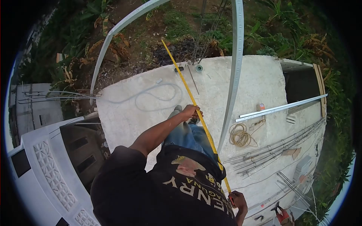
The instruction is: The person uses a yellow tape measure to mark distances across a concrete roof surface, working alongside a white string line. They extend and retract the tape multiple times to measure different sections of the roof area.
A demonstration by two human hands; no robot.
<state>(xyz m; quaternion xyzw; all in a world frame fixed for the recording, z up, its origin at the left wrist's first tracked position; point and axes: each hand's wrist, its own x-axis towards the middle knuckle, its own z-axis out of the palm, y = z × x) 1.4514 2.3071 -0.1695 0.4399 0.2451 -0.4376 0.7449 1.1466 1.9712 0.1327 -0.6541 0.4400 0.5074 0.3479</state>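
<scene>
A yellow tape measure (206, 130) runs slantwise across the view, its blade extended past the concrete slab's far edge. My left hand (191, 112) is closed round the blade in front of my legs. Lower right, my right hand (238, 201) grips the tape's red-orange and dark case, which my fingers partly cover. Between the hands, the blade passes close along the side of my black shirt. Below my left hand are my jeans and shoes, on the pale concrete slab (124, 128).
A long metal channel (235, 56) rises right of the tape. On the slab lie a thin looped hose (143, 94), coiled rope (240, 136), metal bars (279, 109) and rebar (271, 150). A dark opening (301, 84) is at right. Another person (283, 217) is partly visible.
</scene>
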